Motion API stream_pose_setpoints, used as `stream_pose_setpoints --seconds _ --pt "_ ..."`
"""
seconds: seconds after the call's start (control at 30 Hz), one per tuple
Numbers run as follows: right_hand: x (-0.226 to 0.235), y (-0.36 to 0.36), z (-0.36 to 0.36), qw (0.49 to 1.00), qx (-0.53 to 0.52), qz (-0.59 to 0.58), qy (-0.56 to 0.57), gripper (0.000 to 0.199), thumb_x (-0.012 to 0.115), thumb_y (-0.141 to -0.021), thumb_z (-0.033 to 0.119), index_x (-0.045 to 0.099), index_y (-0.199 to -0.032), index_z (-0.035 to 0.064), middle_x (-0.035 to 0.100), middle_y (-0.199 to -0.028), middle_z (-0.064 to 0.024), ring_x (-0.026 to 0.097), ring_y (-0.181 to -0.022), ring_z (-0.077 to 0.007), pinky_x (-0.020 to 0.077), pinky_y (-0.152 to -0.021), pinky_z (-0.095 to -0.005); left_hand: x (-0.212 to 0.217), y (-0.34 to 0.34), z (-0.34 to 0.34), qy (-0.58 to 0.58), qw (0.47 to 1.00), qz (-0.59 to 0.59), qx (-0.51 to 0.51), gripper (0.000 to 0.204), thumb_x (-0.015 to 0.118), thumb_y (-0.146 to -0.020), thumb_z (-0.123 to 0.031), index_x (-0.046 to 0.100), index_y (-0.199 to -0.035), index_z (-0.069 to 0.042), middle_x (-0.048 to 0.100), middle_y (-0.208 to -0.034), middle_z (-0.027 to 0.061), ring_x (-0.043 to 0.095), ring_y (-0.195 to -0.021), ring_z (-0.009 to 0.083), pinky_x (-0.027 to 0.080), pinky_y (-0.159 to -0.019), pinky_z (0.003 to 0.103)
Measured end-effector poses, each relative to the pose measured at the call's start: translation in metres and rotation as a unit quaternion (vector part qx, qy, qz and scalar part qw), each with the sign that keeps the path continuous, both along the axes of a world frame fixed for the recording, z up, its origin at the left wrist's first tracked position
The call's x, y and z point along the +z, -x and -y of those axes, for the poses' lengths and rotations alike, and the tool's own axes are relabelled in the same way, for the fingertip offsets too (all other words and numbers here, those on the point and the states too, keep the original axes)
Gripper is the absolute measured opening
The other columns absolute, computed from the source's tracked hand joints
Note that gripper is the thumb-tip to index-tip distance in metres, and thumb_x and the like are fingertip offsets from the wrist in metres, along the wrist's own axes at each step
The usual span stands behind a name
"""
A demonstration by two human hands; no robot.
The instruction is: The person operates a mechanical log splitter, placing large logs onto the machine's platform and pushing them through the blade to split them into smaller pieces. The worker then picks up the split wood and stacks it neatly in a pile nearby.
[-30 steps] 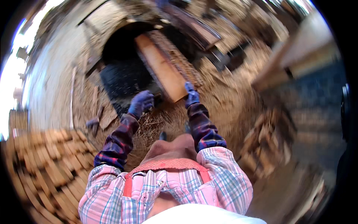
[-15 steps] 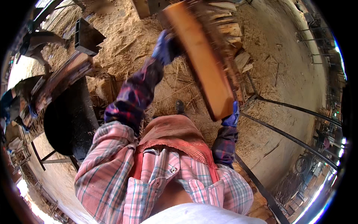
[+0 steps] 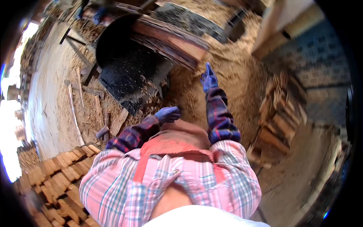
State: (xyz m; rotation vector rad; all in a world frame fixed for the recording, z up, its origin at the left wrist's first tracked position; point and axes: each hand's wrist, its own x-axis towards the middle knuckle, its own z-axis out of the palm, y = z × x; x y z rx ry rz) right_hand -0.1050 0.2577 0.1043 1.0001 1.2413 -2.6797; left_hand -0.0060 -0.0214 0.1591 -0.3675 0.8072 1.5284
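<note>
My right hand (image 3: 209, 78), in a blue-purple glove, reaches forward with its fingers apart and nothing in it. Just beyond its fingertips is the near end of a thick bark-edged wood slab (image 3: 174, 43); a small gap seems to part them. Close to my waist, my left hand (image 3: 167, 114), gloved alike, hangs empty with its fingers loosely extended. The slab slants across a dark metal table (image 3: 128, 81) dusted with sawdust. A large black disc-shaped plate (image 3: 113, 39) stands at that table's far left.
A co-worker's gloved hand (image 3: 99, 16) shows near the slab's far end. Split wood (image 3: 280, 125) is heaped on the right, beside a big squared timber (image 3: 283, 32). Stacked wood blocks (image 3: 60, 185) fill the lower left. Sawdust (image 3: 234, 75) covers the ground ahead.
My view has swung left, toward the dark table. The wood piece that both hands held is out of them; where it went does not show. My right hand now reaches toward another slab.
</note>
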Motion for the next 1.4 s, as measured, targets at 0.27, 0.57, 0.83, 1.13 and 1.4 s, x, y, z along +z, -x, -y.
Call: stream_pose_setpoints --seconds 0.27,0.57,0.83,1.13,1.4 --pt "0.003 -0.012 0.013 0.979 -0.14 -0.147 -0.02 0.045 0.067 -0.078 0.015 0.054 -0.117 -0.0052 0.061 -0.109 -0.0102 0.057 -0.1 -0.0203 0.0413 -0.096 -0.0307 0.026 0.091 0.011 0.103 0.952 -0.039 0.287 0.058 0.051 -0.084 -0.053 0.048 -0.12 -0.008 0.059 -0.109 0.0097 0.058 -0.095 0.0251 0.047 -0.085 0.04" --pt "0.138 -0.407 -0.082 0.856 -0.435 -0.002 -0.279 0.048 0.068 -0.079 0.024 0.053 -0.12 0.0031 0.056 -0.117 -0.01 0.053 -0.105 -0.0219 0.0404 -0.094 -0.0348 -0.009 0.06 -0.271 -0.252 0.96 0.07 0.099 0.044 0.047 -0.087 -0.043 0.051 -0.117 -0.011 0.058 -0.116 0.0063 0.054 -0.104 0.0224 0.044 -0.09 0.04" --pt "-0.031 -0.462 -0.198 0.814 -0.564 0.14 0.012 0.054 0.063 -0.079 0.051 0.054 -0.115 0.0115 0.055 -0.115 -0.0081 0.05 -0.104 -0.0236 0.0389 -0.091 -0.0402 -0.059 0.009 -0.317 -0.062 0.81 -0.499 -0.302 0.053 0.049 -0.089 -0.044 0.044 -0.127 -0.007 0.057 -0.119 0.014 0.056 -0.104 0.0266 0.044 -0.086 0.037" --pt "-0.05 -0.109 -0.047 0.987 0.112 0.112 0.028 0.061 0.06 -0.08 0.054 0.051 -0.121 0.0091 0.055 -0.117 -0.0152 0.053 -0.102 -0.0273 0.0449 -0.081 -0.0411 0.0 0.057 -0.005 0.083 0.988 -0.121 0.048 0.045 0.052 -0.089 -0.042 0.05 -0.117 -0.007 0.061 -0.11 0.0128 0.059 -0.101 0.0235 0.045 -0.09 0.038" --pt "-0.003 0.139 -0.044 0.986 -0.066 -0.062 0.141 0.065 0.048 -0.082 0.064 0.059 -0.117 0.0105 0.064 -0.108 -0.0068 0.062 -0.087 -0.0248 0.0495 -0.072 -0.0351 0.019 0.052 0.081 0.122 0.974 -0.087 0.169 0.044 0.05 -0.091 -0.037 0.049 -0.12 -0.004 0.059 -0.112 0.0122 0.058 -0.102 0.0221 0.046 -0.091 0.036"
